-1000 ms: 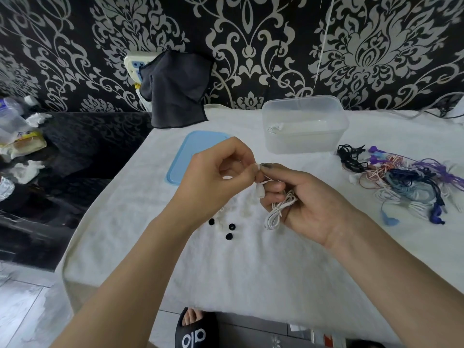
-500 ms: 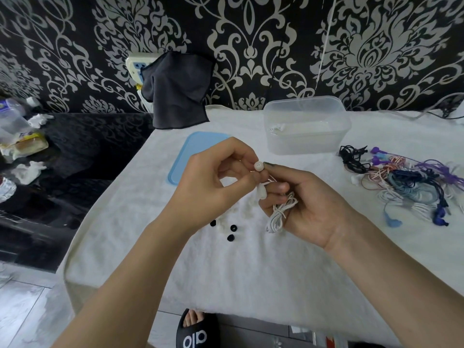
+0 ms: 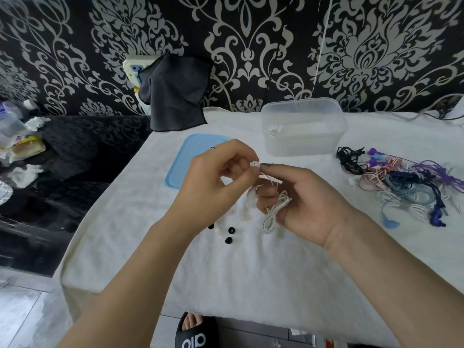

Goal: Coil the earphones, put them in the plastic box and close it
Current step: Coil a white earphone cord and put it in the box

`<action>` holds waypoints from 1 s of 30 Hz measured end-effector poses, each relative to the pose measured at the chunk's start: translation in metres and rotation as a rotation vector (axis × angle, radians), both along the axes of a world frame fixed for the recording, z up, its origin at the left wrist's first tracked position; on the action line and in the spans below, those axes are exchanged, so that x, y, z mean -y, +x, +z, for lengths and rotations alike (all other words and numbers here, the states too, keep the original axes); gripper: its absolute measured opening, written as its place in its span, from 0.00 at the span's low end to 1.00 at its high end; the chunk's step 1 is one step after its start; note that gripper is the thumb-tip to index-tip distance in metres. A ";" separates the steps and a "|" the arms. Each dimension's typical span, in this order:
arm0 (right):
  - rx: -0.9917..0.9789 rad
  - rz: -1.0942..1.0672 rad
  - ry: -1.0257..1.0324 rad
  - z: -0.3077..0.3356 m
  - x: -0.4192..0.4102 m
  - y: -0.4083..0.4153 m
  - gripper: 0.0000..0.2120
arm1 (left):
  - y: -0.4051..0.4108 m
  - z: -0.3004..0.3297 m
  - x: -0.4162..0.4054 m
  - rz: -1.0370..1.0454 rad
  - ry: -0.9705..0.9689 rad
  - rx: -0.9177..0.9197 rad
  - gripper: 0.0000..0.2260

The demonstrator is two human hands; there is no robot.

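Your left hand (image 3: pixel 213 182) pinches the white earbud (image 3: pixel 254 164); your right hand (image 3: pixel 308 204) grips the coiled cable (image 3: pixel 276 209). Relaxing either grip risks unravelling the coil.

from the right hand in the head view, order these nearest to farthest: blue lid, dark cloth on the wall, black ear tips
From the right hand:
1. black ear tips, on the table just left
2. blue lid, further left, flat
3. dark cloth, hanging at the back

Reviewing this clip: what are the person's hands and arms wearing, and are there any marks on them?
Both forearms are bare, with no sleeves in view. No rings, watch or gloves on the left hand or the right hand. The right hand's visible fingernail looks dark, possibly polished.
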State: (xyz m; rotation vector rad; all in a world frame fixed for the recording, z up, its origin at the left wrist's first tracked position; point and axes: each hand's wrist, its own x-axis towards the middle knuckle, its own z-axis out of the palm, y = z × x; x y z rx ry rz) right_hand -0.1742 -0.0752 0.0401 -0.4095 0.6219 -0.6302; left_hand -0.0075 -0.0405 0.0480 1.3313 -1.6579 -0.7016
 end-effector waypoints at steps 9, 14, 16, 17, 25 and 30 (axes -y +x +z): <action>-0.279 -0.256 -0.215 0.009 0.035 0.002 0.02 | -0.023 -0.009 0.045 0.204 0.192 -0.142 0.05; -0.519 -0.333 -0.363 0.048 0.099 -0.006 0.04 | -0.027 -0.012 0.077 0.295 0.186 -0.050 0.11; -0.677 -0.352 -0.391 0.058 0.129 -0.007 0.04 | -0.027 -0.016 0.085 0.266 0.187 0.031 0.15; -0.759 -0.357 -0.403 0.061 0.144 -0.007 0.05 | -0.029 -0.018 0.090 0.243 0.201 0.054 0.17; -1.256 -0.086 -0.465 0.023 0.191 0.015 0.13 | -0.040 -0.032 0.105 0.215 0.264 0.178 0.20; -1.189 0.059 -0.475 0.015 0.182 0.023 0.08 | -0.045 -0.034 0.106 0.219 0.238 0.202 0.19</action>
